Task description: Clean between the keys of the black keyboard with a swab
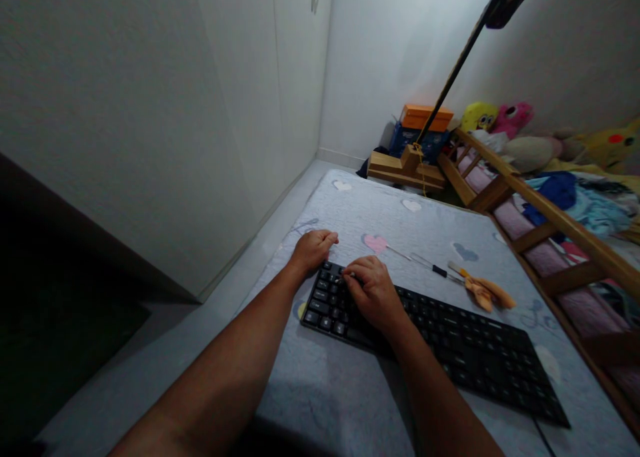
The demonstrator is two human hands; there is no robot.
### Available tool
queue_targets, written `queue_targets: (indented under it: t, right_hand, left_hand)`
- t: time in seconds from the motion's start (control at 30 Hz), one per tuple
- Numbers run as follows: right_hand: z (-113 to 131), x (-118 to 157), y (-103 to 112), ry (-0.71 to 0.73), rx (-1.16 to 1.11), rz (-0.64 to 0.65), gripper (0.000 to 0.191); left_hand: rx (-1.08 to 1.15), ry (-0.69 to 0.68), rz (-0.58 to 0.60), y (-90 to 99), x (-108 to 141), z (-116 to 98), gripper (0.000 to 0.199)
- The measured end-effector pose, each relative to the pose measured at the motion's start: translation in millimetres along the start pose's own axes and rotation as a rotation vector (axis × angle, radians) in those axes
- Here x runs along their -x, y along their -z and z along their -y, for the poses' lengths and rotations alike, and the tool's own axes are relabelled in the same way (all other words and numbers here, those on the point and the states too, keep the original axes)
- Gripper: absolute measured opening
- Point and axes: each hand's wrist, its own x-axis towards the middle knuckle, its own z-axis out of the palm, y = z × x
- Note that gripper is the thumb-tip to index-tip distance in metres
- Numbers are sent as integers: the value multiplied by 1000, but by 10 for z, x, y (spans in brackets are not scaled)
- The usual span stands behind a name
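With the clock face centred on the black keyboard (480, 363) and twelve pointing away from the wearer, the keyboard is laid slantwise on a heart-patterned cover (325, 390). The left hand (316, 247) is placed at ten o'clock, by the far left corner, apparently so that this end can be steadied; its fingers are curled together, but whether anything is gripped cannot be told. The right hand (373, 287), also towards ten, is held over the left-hand keys, thumb and fingers drawn together as if in a fine pinch; what lies between them cannot be made out.

Pliers with orange handles (485, 291) at one, a black-gripped metal tool (440, 271) at twelve and a thin stick (399, 251) at eleven are probably set there for easy reach. Some keys are hidden by the right hand and forearm. Space is bounded by a wooden rail (565, 230) at two, a pole stand (407, 167) at twelve and pale cabinet doors (250, 110) towards ten.
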Motion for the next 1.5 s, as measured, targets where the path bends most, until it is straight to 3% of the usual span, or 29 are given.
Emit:
queue_targets:
  t: [0.87,1.5]
  right_hand:
    - [43,-17,-68,42,-97,28,15]
    - [-19,-3,15,3,-78,30,17]
  left_hand:
    - [10,3,20,-5,-3,-2,46]
    - [-6,11,16,-4,4,-17,46]
